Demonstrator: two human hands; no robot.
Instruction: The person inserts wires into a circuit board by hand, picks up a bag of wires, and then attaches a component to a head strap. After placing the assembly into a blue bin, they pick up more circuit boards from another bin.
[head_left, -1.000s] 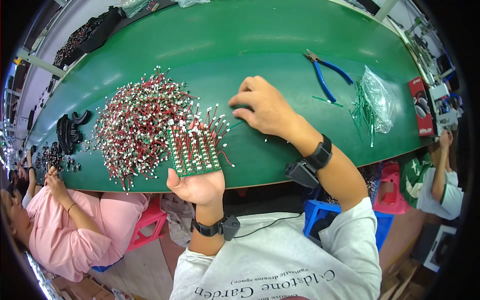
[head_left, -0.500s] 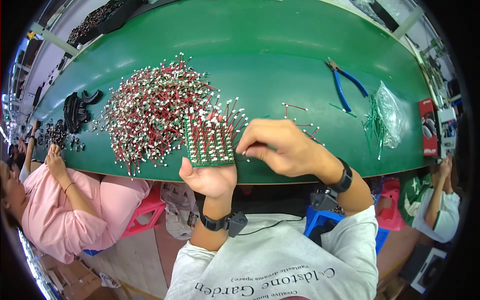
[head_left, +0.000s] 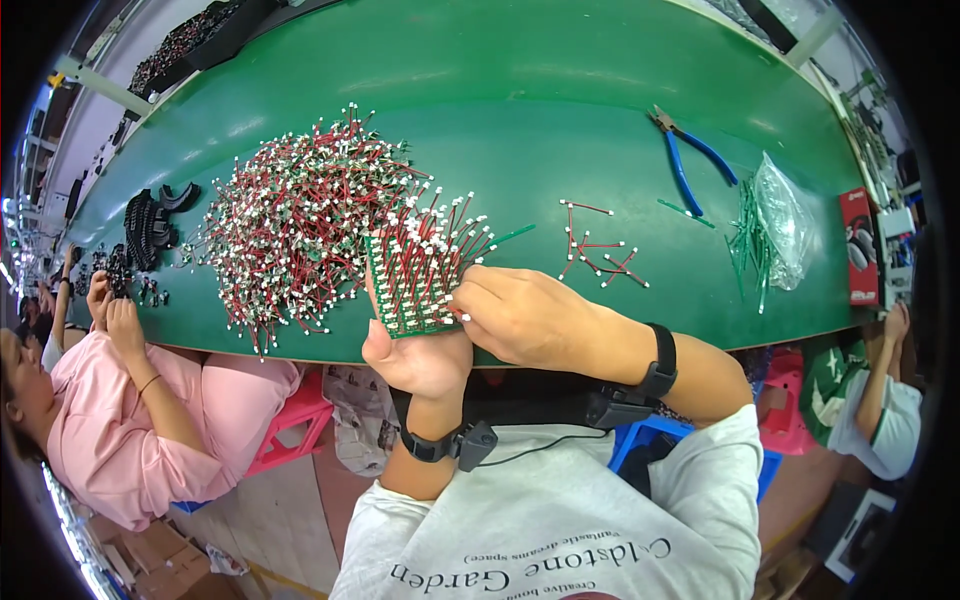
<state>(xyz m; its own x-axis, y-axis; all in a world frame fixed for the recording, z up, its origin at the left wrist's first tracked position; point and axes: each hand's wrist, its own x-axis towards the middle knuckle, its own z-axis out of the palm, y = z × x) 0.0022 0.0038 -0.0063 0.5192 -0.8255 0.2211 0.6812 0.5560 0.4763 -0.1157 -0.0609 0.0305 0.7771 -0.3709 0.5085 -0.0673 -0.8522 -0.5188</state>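
Note:
My left hand (head_left: 425, 362) supports a green circuit board panel (head_left: 412, 322) from below, its thumb up beside the near left corner. Rows of white connectors and red wires stand up from the panel. Closed fingers of my right hand (head_left: 520, 312) pinch at the panel's right edge, a small white connector showing under the fingertips. Exactly what lies between them is partly hidden. Just beyond that hand a thin green strip (head_left: 515, 236) sticks out. Behind and left of the panel spreads a large heap of small boards with red wires (head_left: 290, 215).
Several loose red wires with white connectors (head_left: 590, 245) lie right of my hands. Farther right are blue-handled cutters (head_left: 688, 165), green strips (head_left: 745, 245), a clear plastic bag (head_left: 785, 235) and a red box (head_left: 858, 245). Black parts (head_left: 145, 225) lie left, near a person in pink (head_left: 140, 420).
My right hand has moved left and closed in on the panel's right edge. The panel has tilted a little, and the green strip beyond my hand shows more fully.

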